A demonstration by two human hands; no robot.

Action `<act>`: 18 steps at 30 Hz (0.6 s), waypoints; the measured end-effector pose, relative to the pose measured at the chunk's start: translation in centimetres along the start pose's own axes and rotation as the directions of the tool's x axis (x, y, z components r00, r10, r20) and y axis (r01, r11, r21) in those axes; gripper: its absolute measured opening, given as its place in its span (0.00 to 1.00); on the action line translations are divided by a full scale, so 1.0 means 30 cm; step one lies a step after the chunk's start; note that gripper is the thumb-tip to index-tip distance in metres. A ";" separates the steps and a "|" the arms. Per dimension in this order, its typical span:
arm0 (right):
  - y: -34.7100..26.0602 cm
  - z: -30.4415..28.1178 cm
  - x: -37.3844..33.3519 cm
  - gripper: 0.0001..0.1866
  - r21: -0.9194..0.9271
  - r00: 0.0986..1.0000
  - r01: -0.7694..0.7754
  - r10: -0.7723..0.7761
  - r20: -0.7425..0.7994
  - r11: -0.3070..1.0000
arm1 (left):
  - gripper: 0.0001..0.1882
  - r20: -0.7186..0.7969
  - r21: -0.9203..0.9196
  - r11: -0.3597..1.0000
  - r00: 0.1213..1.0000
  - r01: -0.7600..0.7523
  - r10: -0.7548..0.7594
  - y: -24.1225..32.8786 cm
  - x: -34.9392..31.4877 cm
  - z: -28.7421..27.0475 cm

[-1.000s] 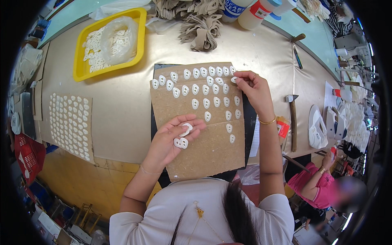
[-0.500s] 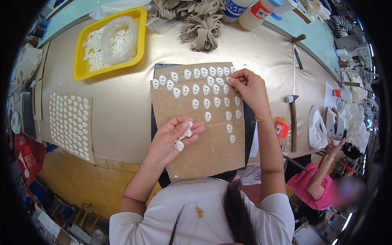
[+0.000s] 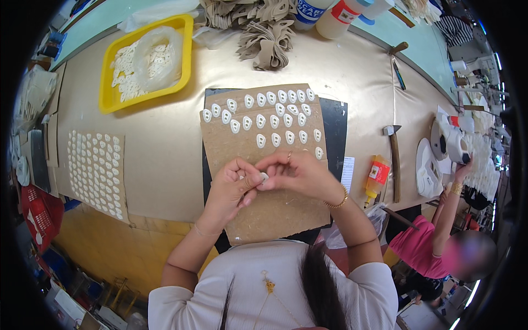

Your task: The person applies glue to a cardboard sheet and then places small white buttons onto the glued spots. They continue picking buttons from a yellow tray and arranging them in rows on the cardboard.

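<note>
My left hand (image 3: 232, 186) and my right hand (image 3: 301, 175) meet above the lower middle of a brown cardboard sheet (image 3: 286, 217). Between their fingertips is a small white oval piece (image 3: 264, 177), pinched from both sides. The left fingers are curled, so any other pieces inside them are hidden. Similar white oval pieces with small dark openings (image 3: 274, 120) lie in uneven rows on the upper part of the cardboard. My hands cover part of the lower rows. Under the cardboard, a black board (image 3: 334, 129) shows along the right edge.
A yellow tray (image 3: 189, 60) at far left holds white pieces and a plastic bag. Left lies another cardboard sheet (image 3: 122, 165) full of pieces. To the right are an orange bottle (image 3: 378, 175), a hammer (image 3: 395, 159) and white shoe parts (image 3: 426, 170). A co-worker in pink (image 3: 421, 247) handles a shoe.
My right hand has left the upper right of the cardboard and come down to my left hand. A piece stays where it was. The left fingers, spread under several pieces before, are now drawn together.
</note>
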State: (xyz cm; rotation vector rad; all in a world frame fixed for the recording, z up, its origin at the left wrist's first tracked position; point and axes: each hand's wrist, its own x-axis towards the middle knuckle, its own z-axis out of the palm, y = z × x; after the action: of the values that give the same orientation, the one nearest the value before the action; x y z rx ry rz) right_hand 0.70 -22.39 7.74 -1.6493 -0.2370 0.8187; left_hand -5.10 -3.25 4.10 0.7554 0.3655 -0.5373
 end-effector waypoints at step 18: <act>0.074 -0.300 0.063 0.11 0.095 0.803 -0.088 0.127 -0.583 0.992 | 0.17 0.064 -0.521 0.830 0.979 0.198 -0.194 0.031 -0.004 0.047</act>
State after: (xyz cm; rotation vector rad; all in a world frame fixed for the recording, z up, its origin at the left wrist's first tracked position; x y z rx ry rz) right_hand 7.07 -28.92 5.26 -1.7849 0.3232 0.3533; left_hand -4.50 -3.67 5.64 0.1804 0.5587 -0.5977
